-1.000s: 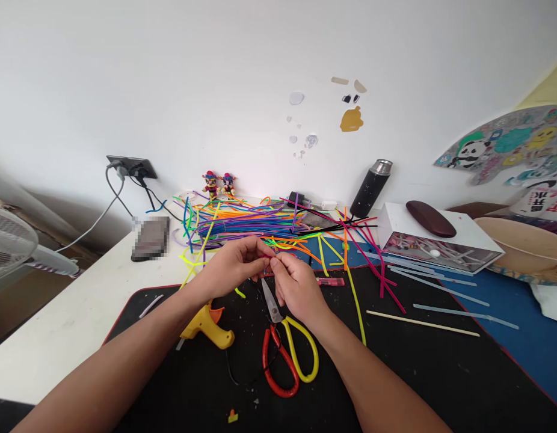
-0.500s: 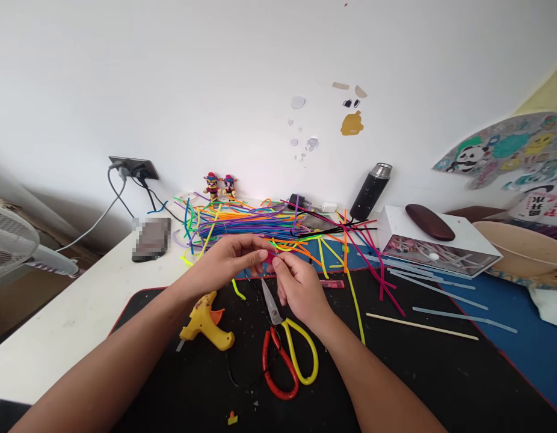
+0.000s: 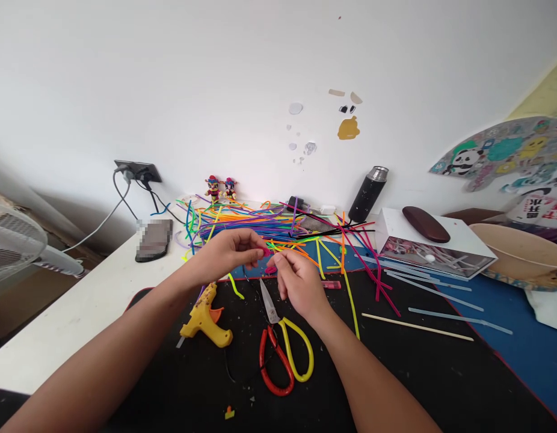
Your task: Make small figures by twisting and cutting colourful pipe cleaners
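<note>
Two mats cover most of the white desk (image 3: 80, 313): a black mat (image 3: 441, 373) in front of the person and a blue mat (image 3: 522, 300) to the right. Behind them, against the wall, a loose heap of coloured fuzzy wires (image 3: 251, 225) spreads wide, with strays trailing onto the black mat. A white box (image 3: 441, 240) stands to the right of the heap, and a dark flask (image 3: 367, 195) stands upright beside it.

Both bare forearms reach in from the near edge. The left hand (image 3: 224, 255) and the right hand (image 3: 299, 285) meet in the air just in front of the heap, above the far edge of the black mat. Below them lie the scissors (image 3: 283, 355), blades shut and pointing toward the hands, and a yellow glue gun (image 3: 206, 316) just to their left.

The smallest thing is a short pink piece (image 3: 266, 252), held between the two hands. The left thumb and fingers are closed on it. The right thumb and forefinger are pinched at its other end, though how much they grip is hard to tell.

Compared with a second ago, the fingertips that were pressed together have drawn slightly apart, so more pink shows between them. The scissors and glue gun have not moved. I judge that the work is still fingers on the piece, with no tool taken up.
</note>
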A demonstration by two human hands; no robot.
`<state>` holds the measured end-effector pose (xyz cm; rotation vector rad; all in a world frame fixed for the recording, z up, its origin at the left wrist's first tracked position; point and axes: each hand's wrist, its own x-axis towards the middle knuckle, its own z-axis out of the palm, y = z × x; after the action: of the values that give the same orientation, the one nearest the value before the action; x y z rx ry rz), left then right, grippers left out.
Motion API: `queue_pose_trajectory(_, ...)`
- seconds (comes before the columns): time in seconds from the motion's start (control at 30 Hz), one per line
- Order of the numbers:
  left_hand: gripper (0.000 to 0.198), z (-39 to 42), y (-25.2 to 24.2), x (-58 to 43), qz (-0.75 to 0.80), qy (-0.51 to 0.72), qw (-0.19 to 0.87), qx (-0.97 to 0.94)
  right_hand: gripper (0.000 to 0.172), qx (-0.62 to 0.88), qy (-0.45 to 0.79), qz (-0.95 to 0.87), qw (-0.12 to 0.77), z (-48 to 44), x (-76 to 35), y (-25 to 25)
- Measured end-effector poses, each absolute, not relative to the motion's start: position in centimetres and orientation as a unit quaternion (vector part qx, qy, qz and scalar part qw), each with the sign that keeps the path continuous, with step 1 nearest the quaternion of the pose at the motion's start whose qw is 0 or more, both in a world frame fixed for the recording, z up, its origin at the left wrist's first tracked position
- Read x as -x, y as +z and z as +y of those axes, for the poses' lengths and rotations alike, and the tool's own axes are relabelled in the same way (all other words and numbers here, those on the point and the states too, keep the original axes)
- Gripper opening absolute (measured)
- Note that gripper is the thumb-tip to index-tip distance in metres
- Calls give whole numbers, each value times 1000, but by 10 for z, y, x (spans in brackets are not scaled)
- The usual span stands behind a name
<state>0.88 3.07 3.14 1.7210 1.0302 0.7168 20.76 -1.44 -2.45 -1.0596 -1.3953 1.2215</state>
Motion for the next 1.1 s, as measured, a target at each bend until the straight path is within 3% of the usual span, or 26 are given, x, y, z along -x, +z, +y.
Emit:
queue_pose_trajectory(0.17,28,54,16,-4,460,247,458,-720,44,421,516,-502,552,-7,-216,-19)
queue_pose_trajectory(0.3,23,72,-2,-13,496,145,346,-783,46,424,523,-490,554,-7,-216,-18)
queue_pose_trajectory(0.47,18,86,-17,-27,510,106,285,-805,45,429,522,-497,544,-10,-214,-13)
queue_pose_trajectory(0.73,14,98,-29,-38,494,35,282,-822,42,424,530,-498,539,-12,-214,-10)
queue_pose_trajectory(1.1,20,98,-30,-36,494,53,261,-828,41,427,535,-498,532,-12,-212,-13)
